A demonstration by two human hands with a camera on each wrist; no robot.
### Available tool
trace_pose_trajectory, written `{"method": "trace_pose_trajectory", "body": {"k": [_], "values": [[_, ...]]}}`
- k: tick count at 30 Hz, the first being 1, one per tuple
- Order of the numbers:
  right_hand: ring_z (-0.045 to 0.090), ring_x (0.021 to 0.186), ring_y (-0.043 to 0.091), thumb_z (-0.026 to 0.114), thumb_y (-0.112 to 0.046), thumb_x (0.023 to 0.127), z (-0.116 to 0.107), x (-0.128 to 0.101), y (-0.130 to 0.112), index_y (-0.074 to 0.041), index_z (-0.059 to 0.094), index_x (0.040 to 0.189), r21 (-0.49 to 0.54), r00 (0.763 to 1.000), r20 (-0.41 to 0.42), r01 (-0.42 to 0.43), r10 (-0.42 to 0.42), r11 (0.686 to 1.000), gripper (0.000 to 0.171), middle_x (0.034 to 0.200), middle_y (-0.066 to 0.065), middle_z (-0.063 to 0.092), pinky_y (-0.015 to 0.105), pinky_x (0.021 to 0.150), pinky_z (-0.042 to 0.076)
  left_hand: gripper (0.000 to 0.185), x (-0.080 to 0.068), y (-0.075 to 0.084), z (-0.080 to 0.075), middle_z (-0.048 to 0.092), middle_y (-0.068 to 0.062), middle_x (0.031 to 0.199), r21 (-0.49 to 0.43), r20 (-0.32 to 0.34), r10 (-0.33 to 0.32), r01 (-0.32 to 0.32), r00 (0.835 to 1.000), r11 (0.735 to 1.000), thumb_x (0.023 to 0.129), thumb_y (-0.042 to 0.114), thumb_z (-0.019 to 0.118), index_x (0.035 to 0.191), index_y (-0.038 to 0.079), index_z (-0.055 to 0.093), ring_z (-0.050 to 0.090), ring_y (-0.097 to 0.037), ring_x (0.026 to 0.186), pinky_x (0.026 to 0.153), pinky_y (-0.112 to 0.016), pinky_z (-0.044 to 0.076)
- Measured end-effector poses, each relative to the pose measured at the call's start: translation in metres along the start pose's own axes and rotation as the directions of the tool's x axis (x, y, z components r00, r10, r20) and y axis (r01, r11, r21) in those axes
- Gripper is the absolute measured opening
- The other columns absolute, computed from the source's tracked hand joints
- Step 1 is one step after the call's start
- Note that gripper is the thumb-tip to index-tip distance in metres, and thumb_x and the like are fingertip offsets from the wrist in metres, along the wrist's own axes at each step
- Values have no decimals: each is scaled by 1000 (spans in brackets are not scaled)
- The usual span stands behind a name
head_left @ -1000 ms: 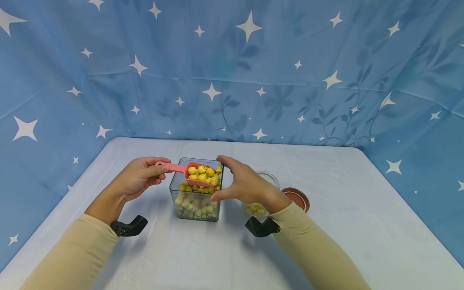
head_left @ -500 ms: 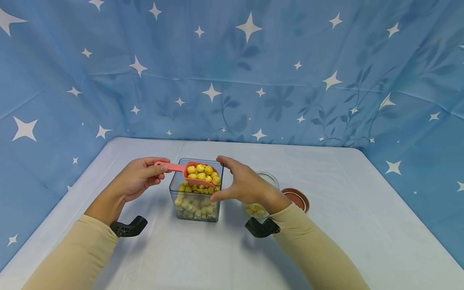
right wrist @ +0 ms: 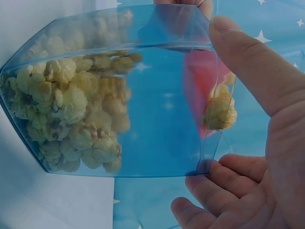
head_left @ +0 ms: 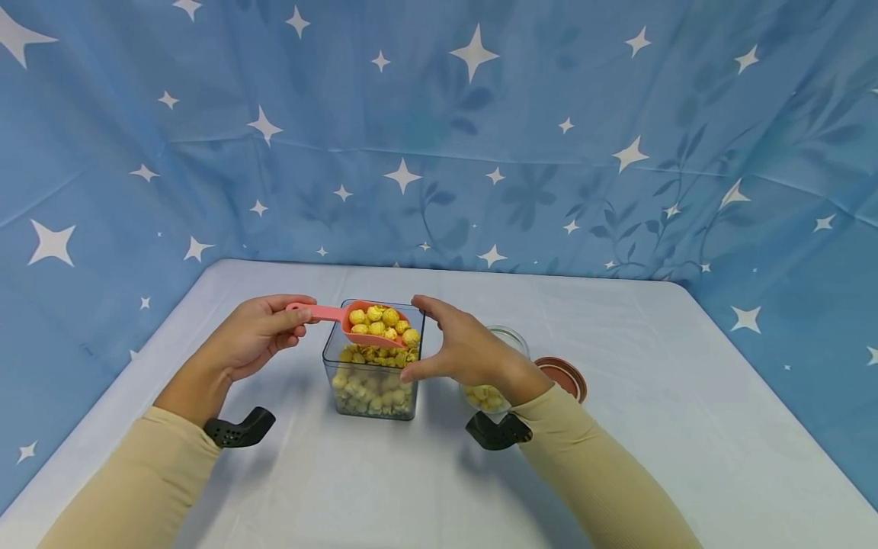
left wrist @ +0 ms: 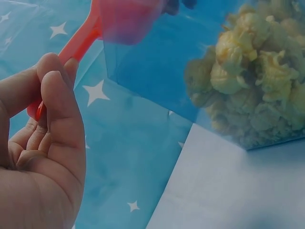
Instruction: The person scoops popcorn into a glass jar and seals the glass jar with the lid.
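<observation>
At worktop centre: clear square container (head_left: 373,377) of popcorn, gripped at its right wall by my right hand (head_left: 461,348); my left hand (head_left: 255,332) pinches a pink scoop (head_left: 357,324), loaded, above its rim.

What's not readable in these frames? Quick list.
- Glass jar, head view: the right hand covers most of it, so its fill level is unclear.
- Brown lid, head view: partly behind the right wrist.
- Pink scoop, left wrist view: bowl blurred and cut by the top edge.
- Scoop through the clear container, right wrist view: only a red smear.
</observation>
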State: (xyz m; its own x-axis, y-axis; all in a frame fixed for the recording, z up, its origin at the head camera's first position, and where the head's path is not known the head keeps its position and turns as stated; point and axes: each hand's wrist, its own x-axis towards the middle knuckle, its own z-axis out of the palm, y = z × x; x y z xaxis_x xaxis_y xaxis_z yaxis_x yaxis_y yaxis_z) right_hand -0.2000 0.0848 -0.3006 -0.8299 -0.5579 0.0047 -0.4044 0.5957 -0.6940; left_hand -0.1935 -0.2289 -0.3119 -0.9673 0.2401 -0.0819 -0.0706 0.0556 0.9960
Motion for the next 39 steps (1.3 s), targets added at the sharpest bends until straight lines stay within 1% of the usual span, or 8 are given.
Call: {"method": "trace_pose_trajectory", "body": {"k": [8, 15, 24, 26, 29, 32, 36, 39], "values": [[33, 145, 28, 89, -40, 76, -1, 0, 1, -9, 27, 158, -1, 1000, 7, 11, -11, 1000, 108, 161, 6, 30, 47, 115, 33, 55, -2, 0, -6, 62, 0, 90, -52, -7, 8, -8, 1000, 999, 103, 14, 59, 141, -17, 36, 57, -9, 74, 69, -19, 53], [30, 146, 26, 89, -41, 75, -2, -3, 1, -10, 24, 159, -9, 1000, -7, 6, -6, 1000, 111, 162, 6, 28, 48, 115, 32, 49, -4, 3, -5, 63, -1, 90, -94, -6, 25, -25, 1000, 995, 102, 13, 60, 137, -15, 40, 57, -9, 74, 68, -19, 53], [39, 140, 24, 90, -36, 75, -16, -19, 6, -11, 34, 155, 5, 993, -106, 61, -60, 998, 101, 154, 5, 41, 47, 112, 36, 54, 0, 14, 5, 63, 0, 91, -76, 9, 55, -55, 998, 996, 103, 14, 58, 141, -17, 35, 57, -9, 75, 68, -19, 53], [40, 139, 26, 90, -37, 75, -21, -27, 9, -13, 35, 154, 12, 991, -129, 40, -38, 999, 100, 154, 4, 42, 49, 111, 36, 53, 2, 17, 10, 63, -1, 92, -76, 11, 58, -57, 998, 995, 103, 12, 57, 141, -16, 35, 56, -9, 75, 68, -18, 53], [37, 139, 27, 91, -38, 73, -28, -41, 16, -19, 35, 155, 77, 988, -148, -24, 35, 997, 101, 155, 0, 39, 54, 111, 35, 52, 6, 22, 18, 62, -1, 91, -66, 20, 57, -55, 998, 996, 103, 12, 56, 142, -16, 35, 56, -8, 75, 69, -18, 53], [36, 138, 31, 92, -37, 72, -34, -56, 25, -20, 34, 155, 81, 979, -181, -77, 90, 994, 103, 156, -1, 37, 59, 110, 34, 51, 11, 27, 26, 60, -2, 90, -35, 39, 54, -53, 998, 998, 103, 13, 56, 142, -15, 37, 56, -9, 75, 70, -19, 53], [39, 136, 37, 91, -38, 72, -40, -68, 36, -13, 32, 156, -35, 966, -241, -108, 96, 994, 105, 158, 7, 35, 61, 108, 36, 49, 18, 32, 35, 60, -3, 90, -7, 63, 54, -54, 997, 999, 104, 13, 55, 142, -13, 40, 55, -8, 75, 70, -19, 52], [39, 137, 38, 91, -41, 72, -41, -70, 42, -11, 31, 156, -73, 958, -260, -143, 119, 987, 108, 158, 11, 34, 61, 107, 37, 46, 24, 33, 42, 59, -3, 91, -8, 82, 55, -54, 995, 999, 104, 12, 54, 142, -12, 41, 55, -8, 74, 69, -18, 52]]}}
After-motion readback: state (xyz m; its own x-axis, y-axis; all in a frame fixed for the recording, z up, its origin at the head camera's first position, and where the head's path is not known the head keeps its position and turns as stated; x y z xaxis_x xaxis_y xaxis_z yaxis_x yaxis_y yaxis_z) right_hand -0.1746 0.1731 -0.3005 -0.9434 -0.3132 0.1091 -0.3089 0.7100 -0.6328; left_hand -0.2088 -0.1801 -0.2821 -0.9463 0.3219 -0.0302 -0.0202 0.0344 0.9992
